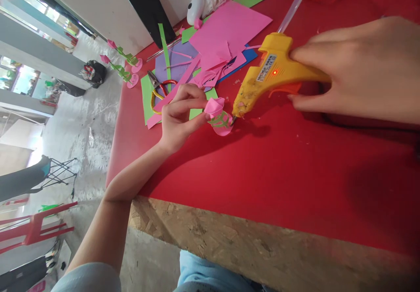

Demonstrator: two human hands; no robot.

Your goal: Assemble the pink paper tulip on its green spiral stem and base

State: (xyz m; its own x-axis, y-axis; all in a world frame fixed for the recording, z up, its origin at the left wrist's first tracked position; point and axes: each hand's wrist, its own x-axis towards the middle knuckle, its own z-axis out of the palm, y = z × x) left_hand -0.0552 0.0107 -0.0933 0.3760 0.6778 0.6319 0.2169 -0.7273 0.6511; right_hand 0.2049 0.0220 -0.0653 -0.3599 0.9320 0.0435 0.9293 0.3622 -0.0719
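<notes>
Under both hands: red tabletop [278, 182], its near side a bare chipboard edge [229, 235].
Chair: red plastic chair [34, 231] on the grey floor, left, well apart from the table.
Right hand: right hand [357, 69] gripping the glue gun by its handle, one fingertip just beside the orange trigger [287, 89].
Glue gun: yellow glue gun [281, 70], held above the tabletop, front end angled down toward the left hand; clear glue stick [295, 5] out the back.
Pink paper: large pink sheet [232, 25] beyond the hands, cut pink strips beside it.
Left hand: left hand [180, 117] pinching the pink top of the held flower between thumb and fingers.
Purple paper: purple sheet [160, 67], partly under strips.
Scissors: scissors [159, 88], red and yellow handles, lying on the papers behind the left hand.
Flower pair: two paper flowers [122, 72], pink buds, green stems, round pink bases, at the table's far left corner.
Held flower: held flower [215, 107], pink bud, green wrap, round pink base; between left fingertips and gun.
Nozzle: nozzle [233, 120] right at the base's edge, contact cannot tell.
Light: red light [274, 72] lit on gun's side.
</notes>
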